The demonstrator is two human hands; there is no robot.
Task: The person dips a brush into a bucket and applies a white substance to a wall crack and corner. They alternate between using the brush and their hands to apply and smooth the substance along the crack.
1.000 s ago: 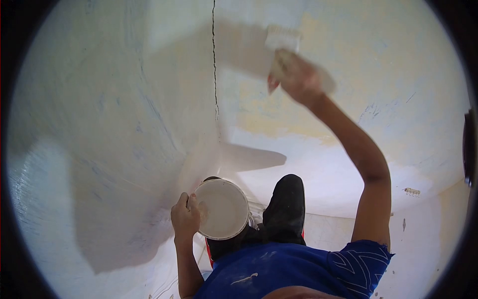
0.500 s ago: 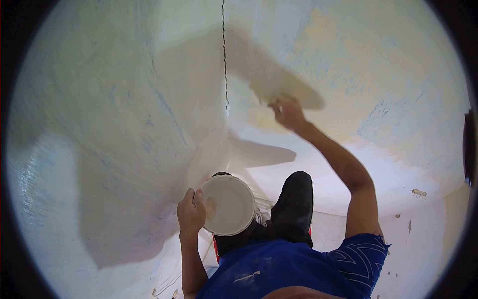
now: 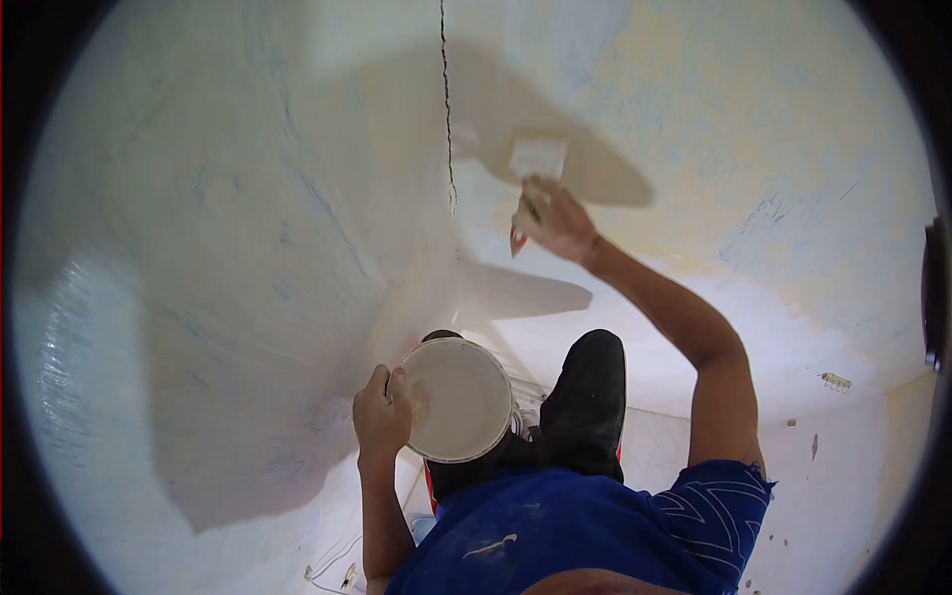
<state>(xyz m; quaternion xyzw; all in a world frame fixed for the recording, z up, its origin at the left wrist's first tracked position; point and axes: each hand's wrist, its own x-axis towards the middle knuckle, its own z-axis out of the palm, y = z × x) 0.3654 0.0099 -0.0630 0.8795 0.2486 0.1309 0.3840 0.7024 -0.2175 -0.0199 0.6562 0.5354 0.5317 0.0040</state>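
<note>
My left hand (image 3: 382,415) is closed on the rim of a round white bucket (image 3: 490,444), thumb over the edge and fingers outside. The bucket is tilted toward me in front of my legs, and whitish material shows inside, with a rougher patch near my thumb. My right hand (image 3: 560,223) is raised at the right wall, shut around a flat paintbrush (image 3: 538,157). Its wide pale head points up against the wall, right of the corner crack. The red tip of its handle sticks out below my fingers.
Two patchy pale walls meet at a corner with a long dark crack (image 3: 447,99). Below is my black shoe (image 3: 590,372); the other is mostly behind the bucket. A small fixture (image 3: 835,382) sits at the right. Thin cables (image 3: 332,563) show at lower left.
My right hand has shifted slightly left and turned, so the brush's pale head and red handle tip now show. The bucket and left hand stay nearly in place.
</note>
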